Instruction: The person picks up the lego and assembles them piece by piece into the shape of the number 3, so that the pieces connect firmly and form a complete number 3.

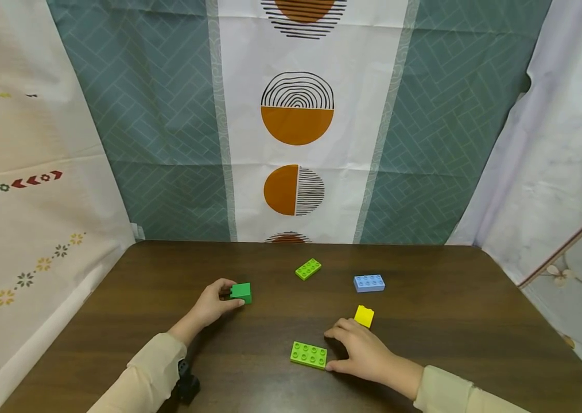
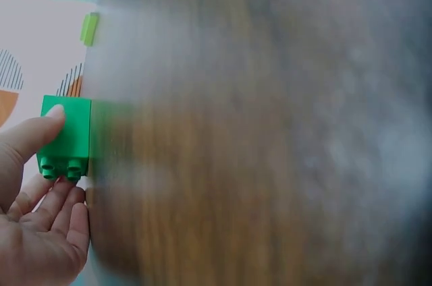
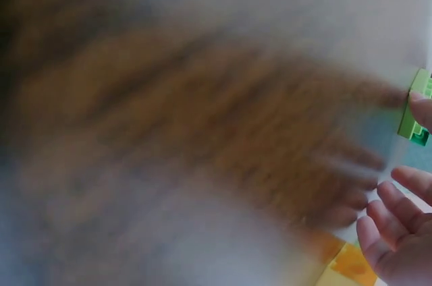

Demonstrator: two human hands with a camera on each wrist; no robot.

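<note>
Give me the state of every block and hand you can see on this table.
Left hand: thumb on the dark green block, firmness of grip unclear.
Right hand: fingers apart, thumb at the near lime block.
Dark green block: on its side, studs toward left hand.
Near lime block: flat, studs up.
Far lime block: flat, studs up, untouched.
Blue block: flat, studs up, untouched.
Yellow block: partly hidden, apparently on its side.

2 cream sleeves [image 1: 136,383], wide cuffs [image 1: 441,388], black left-wrist device [image 1: 186,385]
</note>
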